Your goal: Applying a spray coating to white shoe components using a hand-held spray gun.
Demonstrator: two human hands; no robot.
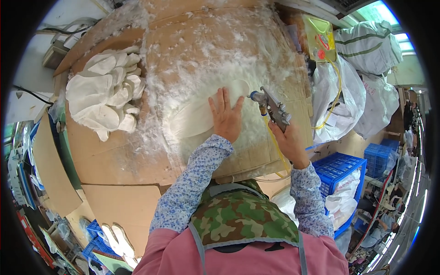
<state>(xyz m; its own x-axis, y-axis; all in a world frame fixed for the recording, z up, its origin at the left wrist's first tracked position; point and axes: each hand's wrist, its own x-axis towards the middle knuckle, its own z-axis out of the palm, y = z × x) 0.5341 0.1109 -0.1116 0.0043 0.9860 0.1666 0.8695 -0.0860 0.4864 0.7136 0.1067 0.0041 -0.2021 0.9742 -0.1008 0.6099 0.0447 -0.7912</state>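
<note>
My left hand [228, 120] lies flat with fingers spread, pressing on a long white insole-shaped piece [190, 118] on the cardboard-covered table. In my right hand [292, 144] is a metal spray gun [274, 106], gripped by its handle. Its blue-tipped nozzle points left at the rounded end of the white piece, a short way off. A thin yellow hose [276, 149] hangs from the gun toward the table's near edge. White fluffy residue surrounds the piece. To the left, a heap of similar white pieces [103, 89] sits on the cardboard.
A yellowish plastic jerrycan [319, 39] with a red cap stands at the far right, beside stuffed white sacks [369, 46]. Nearer on the right is a blue plastic crate [337, 167] holding white bags. A cardboard sheet [121, 206] lies by the table's near left edge.
</note>
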